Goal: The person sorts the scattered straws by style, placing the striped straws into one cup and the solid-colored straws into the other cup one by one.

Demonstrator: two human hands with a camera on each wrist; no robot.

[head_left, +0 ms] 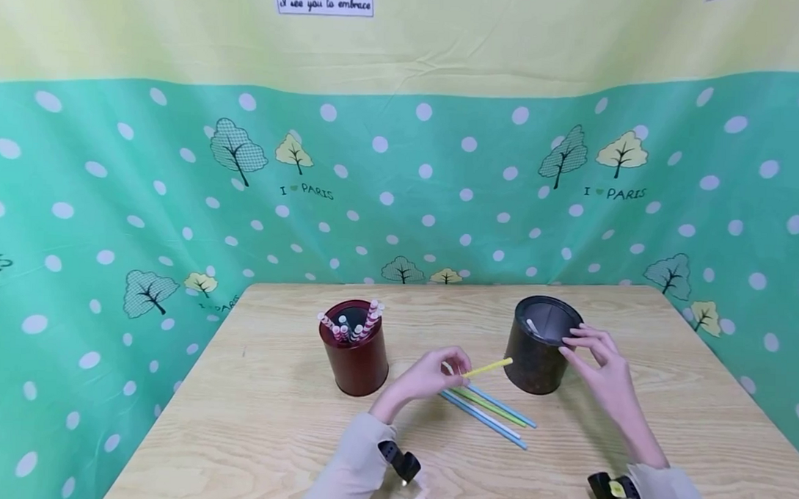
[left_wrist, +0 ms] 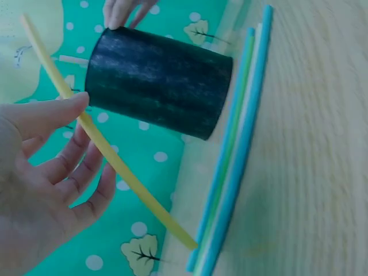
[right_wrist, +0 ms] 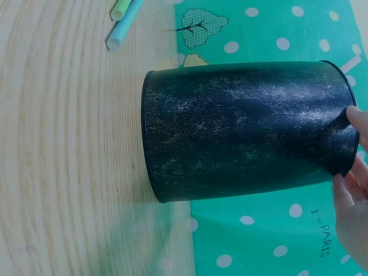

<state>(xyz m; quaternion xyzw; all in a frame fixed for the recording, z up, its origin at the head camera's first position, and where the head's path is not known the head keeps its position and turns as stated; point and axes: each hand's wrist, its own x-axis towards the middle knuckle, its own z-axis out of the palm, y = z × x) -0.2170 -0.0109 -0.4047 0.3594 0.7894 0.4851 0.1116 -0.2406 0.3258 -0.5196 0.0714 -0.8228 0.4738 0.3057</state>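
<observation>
Toward the table's (head_left: 248,420) far edge: yellow straw (head_left: 490,367) held left of black container (head_left: 534,368)

Container stands upright right of the table's centre, a white straw (head_left: 532,327) inside. Left hand (head_left: 438,374) is the nearer hand to the yellow straw, pinching it between thumb and fingers. Long axis runs rightward from this hand toward the container; left-wrist view suggests a tilt, container-side end higher. Contact between straw and container wall: cannot tell. Right hand (head_left: 603,363) is on the container's opposite side, fingers spread, tips touching the rim. Loose straws (head_left: 489,407) lie closer to the near edge. Judgement: key relation is straw tip to rim, height included.
</observation>
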